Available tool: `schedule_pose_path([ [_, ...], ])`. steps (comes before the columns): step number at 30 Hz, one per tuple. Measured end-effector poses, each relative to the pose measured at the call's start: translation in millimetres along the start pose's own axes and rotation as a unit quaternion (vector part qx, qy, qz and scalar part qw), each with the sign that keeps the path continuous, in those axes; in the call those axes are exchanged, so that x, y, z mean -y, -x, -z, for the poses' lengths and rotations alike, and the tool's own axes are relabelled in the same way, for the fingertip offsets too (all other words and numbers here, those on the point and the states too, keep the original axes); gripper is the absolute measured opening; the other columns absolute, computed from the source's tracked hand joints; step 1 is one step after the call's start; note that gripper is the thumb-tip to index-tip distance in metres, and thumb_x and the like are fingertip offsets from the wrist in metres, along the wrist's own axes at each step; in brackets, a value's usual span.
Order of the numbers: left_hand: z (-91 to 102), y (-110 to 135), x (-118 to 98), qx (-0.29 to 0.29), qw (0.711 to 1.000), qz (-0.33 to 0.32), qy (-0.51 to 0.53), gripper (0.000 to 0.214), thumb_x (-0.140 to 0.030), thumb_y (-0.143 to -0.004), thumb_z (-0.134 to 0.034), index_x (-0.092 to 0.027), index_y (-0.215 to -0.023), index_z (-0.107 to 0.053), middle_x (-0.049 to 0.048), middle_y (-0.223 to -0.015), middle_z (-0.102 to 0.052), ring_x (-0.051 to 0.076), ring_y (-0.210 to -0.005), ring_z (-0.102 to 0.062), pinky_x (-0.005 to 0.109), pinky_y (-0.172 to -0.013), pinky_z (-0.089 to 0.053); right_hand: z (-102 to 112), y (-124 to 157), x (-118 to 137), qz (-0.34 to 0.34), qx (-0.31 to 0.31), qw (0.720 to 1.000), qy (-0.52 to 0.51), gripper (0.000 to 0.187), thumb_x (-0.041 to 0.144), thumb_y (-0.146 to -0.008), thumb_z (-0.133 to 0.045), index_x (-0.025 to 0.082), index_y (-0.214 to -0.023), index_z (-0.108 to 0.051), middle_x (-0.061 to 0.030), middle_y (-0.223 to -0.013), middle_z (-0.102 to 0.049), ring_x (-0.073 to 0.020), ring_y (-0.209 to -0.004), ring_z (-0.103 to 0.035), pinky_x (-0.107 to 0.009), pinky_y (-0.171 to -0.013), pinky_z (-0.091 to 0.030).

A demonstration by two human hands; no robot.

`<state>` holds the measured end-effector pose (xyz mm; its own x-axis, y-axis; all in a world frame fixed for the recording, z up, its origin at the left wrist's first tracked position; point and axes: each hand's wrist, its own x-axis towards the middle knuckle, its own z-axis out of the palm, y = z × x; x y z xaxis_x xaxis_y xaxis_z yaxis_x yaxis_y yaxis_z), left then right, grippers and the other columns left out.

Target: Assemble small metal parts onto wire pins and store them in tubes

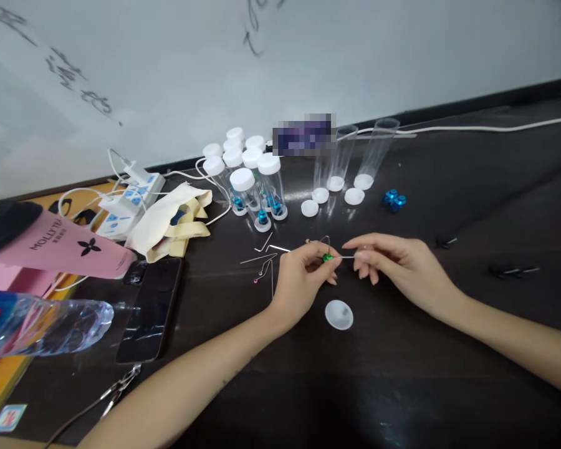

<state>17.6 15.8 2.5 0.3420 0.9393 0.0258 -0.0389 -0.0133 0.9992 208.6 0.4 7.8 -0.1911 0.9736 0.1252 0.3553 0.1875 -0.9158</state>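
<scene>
My left hand (303,274) pinches a small green bead (327,257) between thumb and fingertips at the middle of the dark table (402,374). My right hand (393,262) pinches a thin metal pin (348,256) whose tip meets the bead. Both hands hover just above the table. A white cap (339,313) lies open side up just in front of them. Several loose metal pins (266,255) lie to the left of my left hand.
Capped clear vials (257,181) with blue beads stand behind, next to open tubes (355,153) and loose white caps (331,190). Blue beads (393,199) lie at the right. A phone (152,308), a water bottle (42,324), a pink cup (56,243), a cloth bag (172,218) and a power strip (131,199) crowd the left.
</scene>
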Motion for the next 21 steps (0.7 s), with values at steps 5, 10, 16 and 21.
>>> schedule_pose_path([
  [5,2.1,-1.3,0.2,-0.008,1.000,0.007,0.020,0.008,-0.021,-0.082,-0.067,-0.013,-0.078,-0.065,0.0020,-0.071,-0.065,0.009,-0.055,-0.059,0.023,-0.058,-0.051,-0.1,3.2,1.3,0.172,-0.090,0.966,0.170,0.013,0.020,-0.091,-0.063,0.022,-0.099,-0.073,-0.0056,-0.101,-0.063,-0.0177,-0.086,-0.063,-0.030,-0.071,-0.050],
  [10,4.0,-0.3,-2.0,-0.002,1.000,0.013,0.013,0.008,-0.020,-0.082,-0.066,-0.013,-0.078,-0.067,0.0024,-0.070,-0.065,0.009,-0.056,-0.059,0.022,-0.058,-0.050,0.6,3.6,1.0,0.212,-0.071,0.956,0.188,0.018,0.011,-0.093,-0.059,0.021,-0.099,-0.072,-0.0044,-0.096,-0.063,-0.0158,-0.085,-0.062,-0.028,-0.069,-0.050],
  [16,4.9,-0.5,-3.8,-0.003,0.999,0.030,0.021,0.010,-0.022,-0.082,-0.067,-0.013,-0.079,-0.067,0.0017,-0.065,-0.065,0.010,-0.054,-0.059,0.022,-0.057,-0.050,-1.0,4.1,1.5,0.216,-0.071,0.954,0.196,0.018,0.011,-0.092,-0.059,0.018,-0.102,-0.072,-0.0080,-0.107,-0.062,-0.0194,-0.096,-0.063,-0.032,-0.080,-0.053],
  [21,5.6,1.2,-1.2,0.004,0.999,0.032,0.016,0.010,-0.023,-0.082,-0.067,-0.013,-0.083,-0.069,0.0022,-0.069,-0.066,0.009,-0.055,-0.059,0.022,-0.058,-0.050,0.9,3.3,2.6,0.194,-0.028,0.969,0.151,0.021,0.013,-0.095,-0.054,0.022,-0.098,-0.072,-0.0031,-0.098,-0.072,-0.0170,-0.087,-0.068,-0.030,-0.075,-0.055],
])
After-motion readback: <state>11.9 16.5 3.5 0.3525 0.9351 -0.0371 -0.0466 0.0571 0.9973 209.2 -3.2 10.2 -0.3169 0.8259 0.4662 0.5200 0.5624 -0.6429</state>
